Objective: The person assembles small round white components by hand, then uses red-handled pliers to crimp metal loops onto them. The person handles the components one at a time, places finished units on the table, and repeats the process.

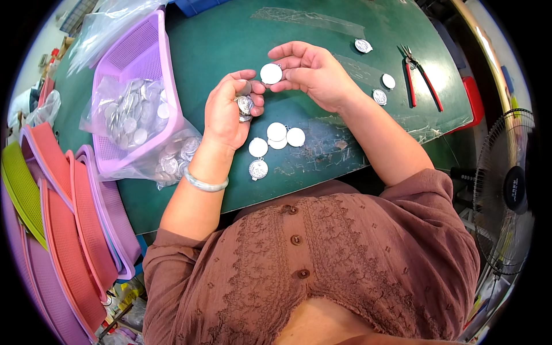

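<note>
My left hand (229,109) is curled around several silver round pendants (245,105), stacked against its fingers. Between the thumb and fingers of my right hand (307,75) is a single round pendant (271,73), its plain pale face turned up, close to the left fingertips. Below the hands, several plain-faced pendants (276,131) lie in a loose group on the green table, some overlapping. One pendant with a raised pattern (258,169) lies at the near end of that group.
A purple basket (167,69) at the left holds a plastic bag of pendants (135,112); another bag (178,155) lies beside it. Red-handled pliers (422,77) and a few pendants (379,97) lie at the right. Stacked baskets (75,213) stand left, a fan (506,190) right.
</note>
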A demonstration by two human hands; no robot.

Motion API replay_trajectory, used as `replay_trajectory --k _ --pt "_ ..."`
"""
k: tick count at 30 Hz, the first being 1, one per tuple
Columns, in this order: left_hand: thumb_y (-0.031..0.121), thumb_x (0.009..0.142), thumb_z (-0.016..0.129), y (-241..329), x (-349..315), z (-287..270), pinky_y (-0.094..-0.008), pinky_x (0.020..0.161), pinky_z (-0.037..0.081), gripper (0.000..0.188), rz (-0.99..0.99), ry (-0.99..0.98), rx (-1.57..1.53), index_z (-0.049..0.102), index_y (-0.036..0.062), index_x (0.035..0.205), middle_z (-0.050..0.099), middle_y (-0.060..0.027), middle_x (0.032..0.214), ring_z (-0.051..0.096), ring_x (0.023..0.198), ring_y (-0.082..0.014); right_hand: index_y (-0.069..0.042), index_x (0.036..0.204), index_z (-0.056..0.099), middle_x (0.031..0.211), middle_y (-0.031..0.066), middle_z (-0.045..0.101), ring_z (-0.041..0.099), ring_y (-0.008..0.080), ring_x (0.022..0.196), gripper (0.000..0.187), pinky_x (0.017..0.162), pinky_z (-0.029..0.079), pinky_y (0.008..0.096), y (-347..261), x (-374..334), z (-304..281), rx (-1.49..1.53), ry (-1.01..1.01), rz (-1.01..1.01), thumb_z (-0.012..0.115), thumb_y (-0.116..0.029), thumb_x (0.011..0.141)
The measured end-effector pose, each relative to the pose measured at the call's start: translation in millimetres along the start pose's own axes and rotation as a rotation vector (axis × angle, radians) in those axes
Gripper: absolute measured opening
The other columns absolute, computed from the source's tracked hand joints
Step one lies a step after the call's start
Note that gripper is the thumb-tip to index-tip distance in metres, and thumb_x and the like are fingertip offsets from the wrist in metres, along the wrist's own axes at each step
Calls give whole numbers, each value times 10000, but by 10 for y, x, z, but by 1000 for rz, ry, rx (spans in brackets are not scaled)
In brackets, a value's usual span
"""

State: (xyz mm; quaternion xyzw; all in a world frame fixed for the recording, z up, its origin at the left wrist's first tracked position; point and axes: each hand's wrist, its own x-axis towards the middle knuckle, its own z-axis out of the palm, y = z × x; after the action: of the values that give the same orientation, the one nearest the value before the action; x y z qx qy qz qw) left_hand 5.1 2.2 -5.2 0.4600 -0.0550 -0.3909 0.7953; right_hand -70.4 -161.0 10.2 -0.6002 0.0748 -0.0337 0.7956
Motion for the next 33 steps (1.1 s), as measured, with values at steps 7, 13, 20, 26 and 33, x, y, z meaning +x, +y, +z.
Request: replay_trajectory --k 7,13,20,26,33 --pt "147 844 376 11 -5 -2 -272 507 405 267 -28 -31 -69 431 -32 1034 560 -150 808 503 608 -179 49 1123 462 987 121 570 595 181 852 324 777 507 286 -1 12 -38 0 4 12 463 49 800" --pt "213 869 359 21 8 -32 -266 526 431 322 -87 -129 -161 427 -30 1069 568 -174 880 517 649 -195 42 1110 479 974 110 566 586 169 852 299 759 511 283 -30 11 -55 -9 28 -10 472 32 811" --pt "360 902 325 13 30 -29 -279 515 436 462 -142 -259 -200 391 -30 1142 572 -229 943 534 636 -206 26 1059 522 886 71 581 571 135 792 234 676 478 237 -48 13 -63 -13 47 -31 520 -61 842" --pt "496 907 280 24 -21 47 -262 499 440 596 -168 -318 -121 328 -12 1214 566 -236 971 548 622 -200 12 990 562 770 25 568 517 82 691 209 606 413 203 -63 -5 -75 -200 35 9 581 -118 828" --pt "495 915 263 -33 -32 25 -248 498 440 605 -174 -377 -81 306 -12 1241 573 -219 958 550 597 -197 3 839 628 645 -8 552 470 52 581 189 541 360 197 -50 -54 -3 -621 -114 -7 692 -136 728"
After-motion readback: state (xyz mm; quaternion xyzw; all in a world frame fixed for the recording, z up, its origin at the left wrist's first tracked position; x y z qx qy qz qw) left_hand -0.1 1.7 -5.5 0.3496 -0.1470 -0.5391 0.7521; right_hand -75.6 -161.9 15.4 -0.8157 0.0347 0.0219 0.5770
